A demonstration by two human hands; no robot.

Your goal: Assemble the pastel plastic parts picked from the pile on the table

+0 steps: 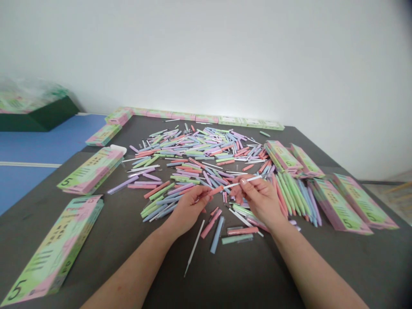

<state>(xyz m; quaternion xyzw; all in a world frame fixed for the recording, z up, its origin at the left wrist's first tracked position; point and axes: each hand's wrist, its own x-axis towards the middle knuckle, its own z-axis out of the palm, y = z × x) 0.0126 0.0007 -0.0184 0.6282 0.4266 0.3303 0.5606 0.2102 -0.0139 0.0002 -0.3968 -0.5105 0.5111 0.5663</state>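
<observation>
"What are the hands doing?"

"The left hand is gripping a pink pen mid-table; the right hand is pinching a white refill, keeping both lined up straight."

The loose pen parts lie, it seems, in the middle of the surface, and flat boxes lie along its left, far and right edges.

Pens pastel pink, green, lilac; boxes pink-green.
</observation>
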